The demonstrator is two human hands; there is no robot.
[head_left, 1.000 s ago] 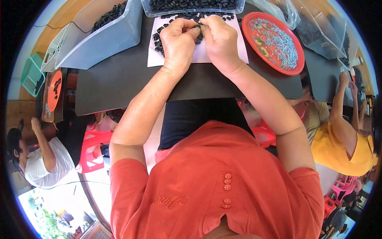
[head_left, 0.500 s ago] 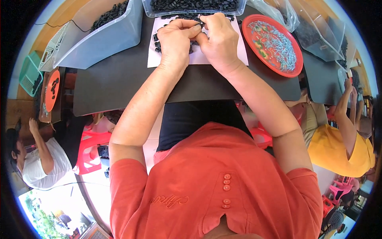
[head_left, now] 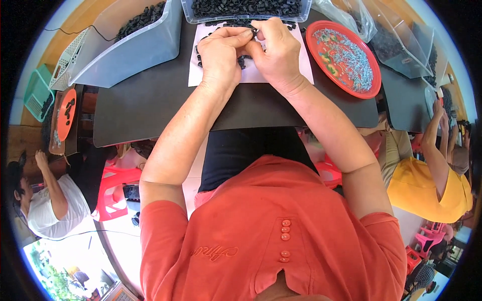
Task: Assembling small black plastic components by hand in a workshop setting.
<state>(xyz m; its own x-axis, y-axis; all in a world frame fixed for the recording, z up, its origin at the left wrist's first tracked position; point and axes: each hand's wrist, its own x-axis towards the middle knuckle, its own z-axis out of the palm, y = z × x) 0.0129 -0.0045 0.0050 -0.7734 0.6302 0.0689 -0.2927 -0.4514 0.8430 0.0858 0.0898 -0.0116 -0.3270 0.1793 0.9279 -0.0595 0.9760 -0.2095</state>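
My left hand [head_left: 221, 52] and my right hand [head_left: 277, 54] meet above a white sheet [head_left: 195, 75] on the dark table. Between their fingertips is a small black plastic part [head_left: 254, 34], mostly hidden by the fingers. Both hands are closed in a pinch on it. More black parts [head_left: 243, 62] of the same sort lie on the sheet under and behind my hands. To the right of my right hand sits a red oval tray [head_left: 312, 55] with many small silvery-blue pieces [head_left: 351, 60] spread over it.
Just beyond the sheet stands a clear bin [head_left: 246, 19] heaped with black parts. A large translucent bin [head_left: 135, 55] fills the far left, another [head_left: 401, 45] the far right, beside a plastic bag [head_left: 346, 17]. Co-workers sit left, in a white shirt [head_left: 57, 205], and right, in yellow [head_left: 427, 190].
My fingers have shifted slightly around the black part, which stays pinched between them. The whole view has moved a little; the tray and bins stay in place.
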